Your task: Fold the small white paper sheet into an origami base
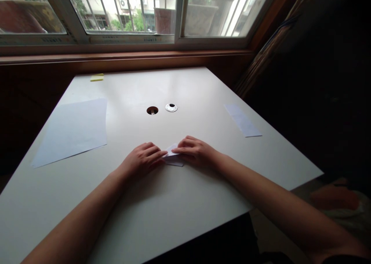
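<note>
A small folded piece of white paper (pixel 174 162) lies on the white table in front of me, between my two hands. My left hand (pixel 146 155) grips its left side, with the index finger stretched along the top. On the right side my right hand (pixel 194 151) holds the same paper, its index fingertip pressing on the upper layer. The fingers partly cover the paper, so the full shape of the folds is hidden.
The white table (pixel 130 217) bears a large sheet of paper (pixel 75 128) at left, a narrow paper strip (pixel 242 121) at right and a yellow sticky-note pad (pixel 97 77) at the far left. A round hole (pixel 152 110) sits beside a metal ring (pixel 171 108). Behind is a barred window (pixel 121 36).
</note>
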A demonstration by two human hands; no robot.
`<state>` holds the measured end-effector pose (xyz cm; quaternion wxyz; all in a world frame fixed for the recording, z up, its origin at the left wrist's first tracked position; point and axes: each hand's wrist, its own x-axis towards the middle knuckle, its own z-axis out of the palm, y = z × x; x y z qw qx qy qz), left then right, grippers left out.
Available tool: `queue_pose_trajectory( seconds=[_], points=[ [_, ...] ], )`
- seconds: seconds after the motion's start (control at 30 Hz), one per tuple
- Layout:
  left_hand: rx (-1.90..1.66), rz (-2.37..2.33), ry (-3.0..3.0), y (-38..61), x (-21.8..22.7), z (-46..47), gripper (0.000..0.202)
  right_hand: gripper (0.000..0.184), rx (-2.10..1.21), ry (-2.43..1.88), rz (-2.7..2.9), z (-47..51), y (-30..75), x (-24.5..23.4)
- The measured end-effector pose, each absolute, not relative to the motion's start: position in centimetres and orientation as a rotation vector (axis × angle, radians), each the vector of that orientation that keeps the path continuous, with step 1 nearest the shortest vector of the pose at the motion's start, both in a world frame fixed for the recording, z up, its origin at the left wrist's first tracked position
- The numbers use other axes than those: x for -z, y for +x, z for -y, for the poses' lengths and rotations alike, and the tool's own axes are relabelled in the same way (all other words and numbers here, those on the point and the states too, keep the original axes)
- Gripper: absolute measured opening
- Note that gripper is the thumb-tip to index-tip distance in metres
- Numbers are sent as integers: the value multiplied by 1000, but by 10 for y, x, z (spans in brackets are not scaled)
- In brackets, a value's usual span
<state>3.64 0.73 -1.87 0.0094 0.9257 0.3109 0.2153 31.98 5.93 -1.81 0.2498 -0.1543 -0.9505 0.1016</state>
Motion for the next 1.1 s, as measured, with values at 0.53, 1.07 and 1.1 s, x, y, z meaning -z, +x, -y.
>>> queue_pose_trajectory(
  seconds=[0.53,1.07,1.1],
  points=[
    [-588,-1031,2876,39,28,-9,40,40,-271,-517,2543,-61,317,26],
    [-665,-1008,2844,40,28,-10,33,41,-403,-542,2516,-54,325,17],
    [-675,-1008,2844,40,29,-10,33,38,-395,-545,2512,-54,324,17]
  ],
)
